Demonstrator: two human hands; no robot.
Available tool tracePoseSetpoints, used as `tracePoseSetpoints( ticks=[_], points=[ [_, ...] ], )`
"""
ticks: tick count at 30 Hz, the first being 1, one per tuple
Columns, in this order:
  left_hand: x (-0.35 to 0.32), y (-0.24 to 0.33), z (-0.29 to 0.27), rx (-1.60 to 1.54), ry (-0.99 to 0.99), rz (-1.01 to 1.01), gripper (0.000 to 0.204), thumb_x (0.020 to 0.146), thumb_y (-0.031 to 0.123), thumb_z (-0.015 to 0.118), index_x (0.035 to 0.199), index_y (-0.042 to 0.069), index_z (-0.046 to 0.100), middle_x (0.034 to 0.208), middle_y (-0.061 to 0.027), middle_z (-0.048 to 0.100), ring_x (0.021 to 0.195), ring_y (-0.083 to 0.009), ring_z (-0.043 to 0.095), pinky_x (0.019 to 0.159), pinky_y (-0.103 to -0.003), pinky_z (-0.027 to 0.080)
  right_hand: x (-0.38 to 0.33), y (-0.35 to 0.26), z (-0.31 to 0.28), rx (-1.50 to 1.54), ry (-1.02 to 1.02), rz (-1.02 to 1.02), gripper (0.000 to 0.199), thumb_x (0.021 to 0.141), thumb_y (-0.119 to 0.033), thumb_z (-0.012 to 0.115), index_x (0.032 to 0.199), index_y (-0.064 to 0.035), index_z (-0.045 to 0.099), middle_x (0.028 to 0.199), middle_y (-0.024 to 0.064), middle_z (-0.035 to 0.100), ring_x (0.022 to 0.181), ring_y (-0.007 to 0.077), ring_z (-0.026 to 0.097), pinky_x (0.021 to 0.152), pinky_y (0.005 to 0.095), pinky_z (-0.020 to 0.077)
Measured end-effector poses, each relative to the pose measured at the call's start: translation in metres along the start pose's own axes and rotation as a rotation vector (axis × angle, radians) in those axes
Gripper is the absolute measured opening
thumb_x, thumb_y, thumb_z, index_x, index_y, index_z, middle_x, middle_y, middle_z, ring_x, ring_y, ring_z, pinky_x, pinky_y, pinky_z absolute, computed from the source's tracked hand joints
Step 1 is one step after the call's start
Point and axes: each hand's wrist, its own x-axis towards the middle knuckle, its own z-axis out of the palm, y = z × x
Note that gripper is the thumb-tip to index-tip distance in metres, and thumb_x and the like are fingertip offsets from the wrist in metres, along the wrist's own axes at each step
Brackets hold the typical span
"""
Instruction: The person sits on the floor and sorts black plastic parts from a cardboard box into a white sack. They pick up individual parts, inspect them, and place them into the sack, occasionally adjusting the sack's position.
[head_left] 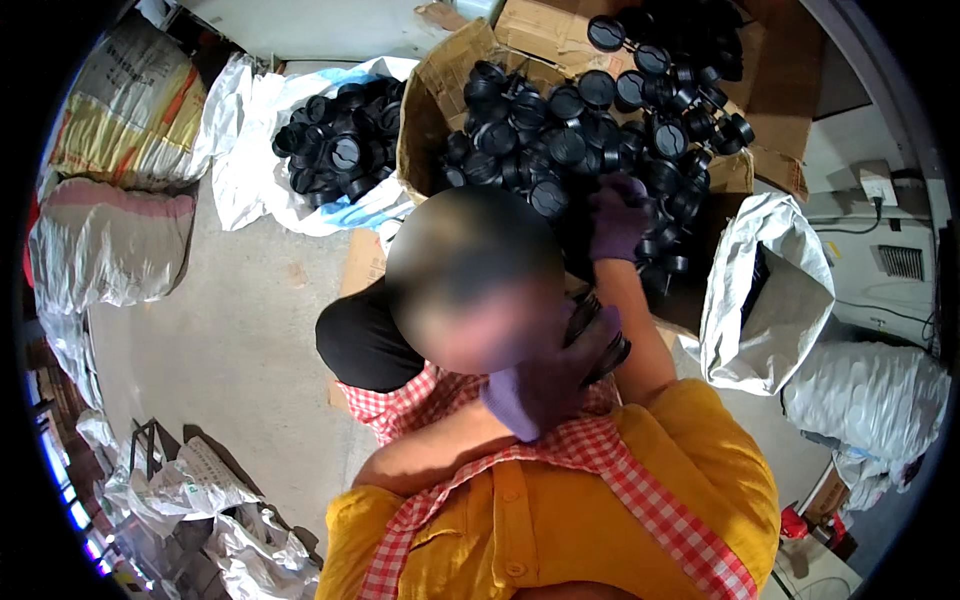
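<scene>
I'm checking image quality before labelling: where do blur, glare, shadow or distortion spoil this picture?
Head view: a large round patch at the centre is blurred beyond detail, reaching the left hand; head view: the black round parts merge into darkness near the right hand, with pale highlights on some tops; head view: bluish glare at lower left, and edges bow toward the black rim.

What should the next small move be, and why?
Perhaps have the right hand grip and lift one of the round black parts: that hand is at those piled in the cardboard box, while the left hand holds at least one other, nearer the body. Whether the right grips one is unclear.
</scene>
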Motion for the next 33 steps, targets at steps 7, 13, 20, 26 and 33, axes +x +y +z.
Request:
tracePoseSetpoints(
  ticks=[7, 13, 20, 26, 33],
  points=[
    [0.036, -0.137, -0.114, -0.018, 0.734, -0.51, 0.045, 0.073, 0.006, 0.063, 0.117, -0.001, 0.057, 0.114, -0.0124, 0.059, 0.104, -0.0216, 0.056, 0.093, -0.032, 0.043, 0.051, 0.007, -0.042, -0.316, 0.031, -0.205, 0.035, 0.077, -0.021, 0.067, 0.107, -0.0037, 0.063, 0.099, 0.0123, 0.067, 0.092, 0.0232, 0.062, 0.084, 0.0311, 0.0458],
    [0.024, -0.241, -0.157, -0.313, 0.793, -0.775, 0.088, 0.073, 0.015, 0.075, 0.141, -0.003, 0.023, 0.132, -0.0213, 0.042, 0.106, -0.0261, 0.055, 0.088, -0.032, 0.047, 0.057, 0.029, -0.044, -0.846, -0.098, 0.168, 0.049, 0.07, -0.035, 0.075, 0.108, -0.0076, 0.064, 0.103, 0.0137, 0.066, 0.096, 0.0259, 0.062, 0.084, 0.0352, 0.0457],
    [0.029, -0.111, -0.073, -0.045, -0.058, -0.445, 0.038, 0.084, 0.016, 0.059, 0.118, 0.001, 0.053, 0.106, -0.0119, 0.058, 0.095, -0.0231, 0.058, 0.083, -0.027, 0.046, 0.011, -0.021, -0.054, -0.485, -0.381, -0.054, 0.039, 0.077, -0.027, 0.07, 0.103, 0.0021, 0.064, 0.09, 0.0114, 0.068, 0.082, 0.0202, 0.063, 0.074, 0.0311, 0.0474],
    [0.023, -0.03, 0.012, 0.033, -0.142, -0.068, 0.051, 0.083, 0.025, 0.066, 0.126, 0.003, 0.048, 0.114, -0.0166, 0.055, 0.103, -0.0233, 0.054, 0.089, -0.034, 0.044, -0.09, -0.1, -0.057, -0.2, -0.7, -0.209, 0.015, 0.083, -0.014, 0.065, 0.089, -0.0005, 0.065, 0.081, 0.0077, 0.066, 0.074, 0.0116, 0.059, 0.067, 0.0258, 0.047],
    [-0.023, -0.028, 0.028, -1.049, 0.17, -0.743, 0.048, 0.085, 0.021, 0.062, 0.126, 0.003, 0.047, 0.113, -0.0144, 0.056, 0.1, -0.0224, 0.056, 0.083, -0.033, 0.047, -0.121, -0.11, -0.108, -0.191, -0.685, -0.212, 0.016, 0.08, -0.006, 0.066, 0.095, -0.002, 0.064, 0.086, 0.0073, 0.063, 0.073, 0.0139, 0.059, 0.065, 0.0253, 0.0471]
  ],
)
